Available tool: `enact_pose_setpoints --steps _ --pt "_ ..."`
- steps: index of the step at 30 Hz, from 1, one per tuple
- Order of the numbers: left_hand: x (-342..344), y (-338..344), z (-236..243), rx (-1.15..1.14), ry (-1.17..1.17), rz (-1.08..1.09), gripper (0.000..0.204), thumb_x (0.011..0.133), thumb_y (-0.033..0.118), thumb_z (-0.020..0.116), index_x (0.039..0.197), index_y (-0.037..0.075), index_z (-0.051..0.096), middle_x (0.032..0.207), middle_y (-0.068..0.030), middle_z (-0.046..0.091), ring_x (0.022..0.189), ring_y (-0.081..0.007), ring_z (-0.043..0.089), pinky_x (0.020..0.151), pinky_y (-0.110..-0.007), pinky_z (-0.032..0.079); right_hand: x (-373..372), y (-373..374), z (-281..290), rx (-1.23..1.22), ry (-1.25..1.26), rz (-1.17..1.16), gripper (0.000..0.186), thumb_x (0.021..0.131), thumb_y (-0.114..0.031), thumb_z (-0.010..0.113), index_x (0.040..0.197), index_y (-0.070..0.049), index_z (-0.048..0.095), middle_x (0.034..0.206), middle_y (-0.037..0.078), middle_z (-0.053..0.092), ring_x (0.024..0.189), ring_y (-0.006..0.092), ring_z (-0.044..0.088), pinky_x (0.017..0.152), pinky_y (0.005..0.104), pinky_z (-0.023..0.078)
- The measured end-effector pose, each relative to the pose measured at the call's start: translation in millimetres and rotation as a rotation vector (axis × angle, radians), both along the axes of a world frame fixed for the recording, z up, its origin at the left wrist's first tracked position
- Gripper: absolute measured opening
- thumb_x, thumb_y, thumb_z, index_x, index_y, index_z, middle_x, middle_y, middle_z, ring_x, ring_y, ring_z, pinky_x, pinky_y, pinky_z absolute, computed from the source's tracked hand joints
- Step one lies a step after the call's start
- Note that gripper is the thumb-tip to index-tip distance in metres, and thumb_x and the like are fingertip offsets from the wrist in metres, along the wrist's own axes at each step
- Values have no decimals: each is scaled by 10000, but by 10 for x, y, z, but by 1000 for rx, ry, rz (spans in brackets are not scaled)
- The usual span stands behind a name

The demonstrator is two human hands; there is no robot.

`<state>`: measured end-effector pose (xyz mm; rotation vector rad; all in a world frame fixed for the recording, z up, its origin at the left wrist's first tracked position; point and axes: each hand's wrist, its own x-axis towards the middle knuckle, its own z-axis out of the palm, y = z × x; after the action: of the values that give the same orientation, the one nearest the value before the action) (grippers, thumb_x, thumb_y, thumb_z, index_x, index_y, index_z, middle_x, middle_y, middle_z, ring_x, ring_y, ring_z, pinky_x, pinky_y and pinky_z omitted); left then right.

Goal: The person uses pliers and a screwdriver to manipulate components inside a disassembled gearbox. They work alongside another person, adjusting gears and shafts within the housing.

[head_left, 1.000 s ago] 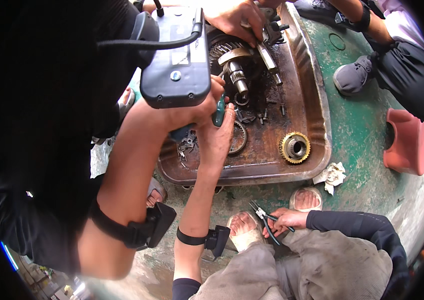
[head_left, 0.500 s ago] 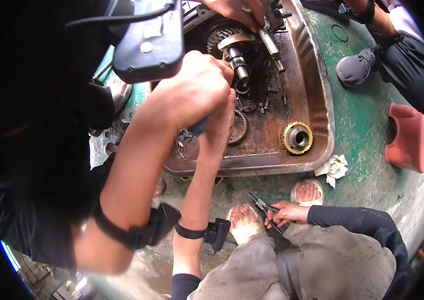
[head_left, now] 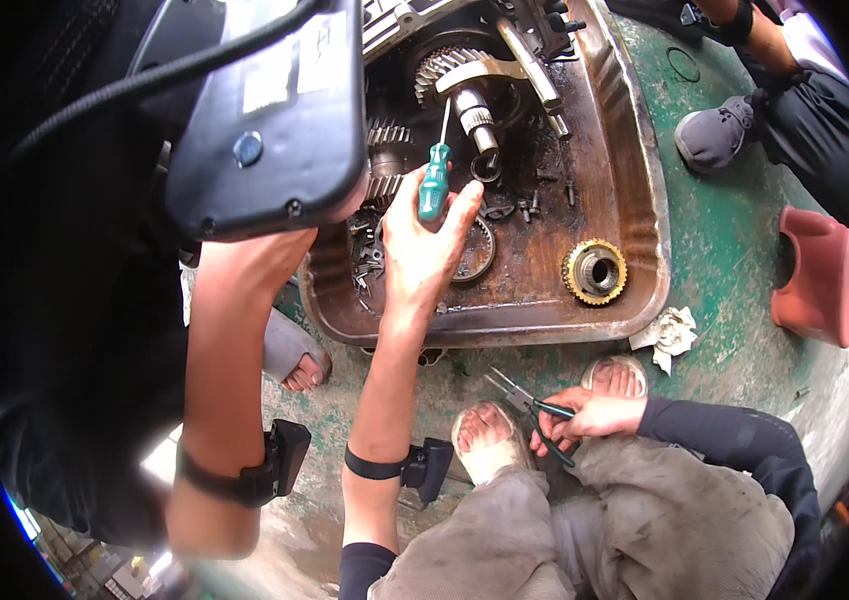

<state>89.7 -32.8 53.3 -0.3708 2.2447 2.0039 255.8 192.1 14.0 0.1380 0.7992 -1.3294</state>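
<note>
My left hand (head_left: 412,250) reaches over the metal tray (head_left: 649,190), its fingers closed around the green handle of a screwdriver (head_left: 433,186). The screwdriver's thin blade points away from me, beside a splined shaft (head_left: 477,122) with a helical gear (head_left: 447,68) at its far end. A curved shift fork (head_left: 474,73) lies across that gear. Low in front of my knees, my right hand (head_left: 589,418) grips long-nosed pliers (head_left: 516,392) by their dark green handles. The pliers' jaws are slightly apart, pointing up-left, above my left sandal.
A brass-coloured toothed ring with a hub (head_left: 594,272) sits at the tray's near right. Small bolts (head_left: 528,208) and another gear (head_left: 389,150) lie inside. A co-worker's forearm (head_left: 234,350) and a black device (head_left: 274,130) occupy the left. A red stool (head_left: 819,275) stands right.
The co-worker's arm, which crossed over my left hand, has drawn back left, revealing the screwdriver. Another hand has left the parts at the top. My pliers have shifted slightly.
</note>
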Motion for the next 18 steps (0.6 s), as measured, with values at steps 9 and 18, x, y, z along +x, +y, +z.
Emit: enact_pose_setpoints --steps 9,18 --pt "497 -122 -114 295 -61 -51 365 963 283 539 1162 -23 547 822 -37 569 629 -65 549 508 -166 473 -1362 96 834 -122 320 -464 97 787 -14 561 860 -51 509 1061 183 634 986 270 651 797 333 546" --pt "759 150 -350 -876 195 -389 241 894 249 547 1050 78 614 930 -128 639 828 -320 639 704 -408 509 -727 -127 543 -42 8 -742 154 645 -25 512 788 -46 458 782 236 606 673 294 627 642 379 533"
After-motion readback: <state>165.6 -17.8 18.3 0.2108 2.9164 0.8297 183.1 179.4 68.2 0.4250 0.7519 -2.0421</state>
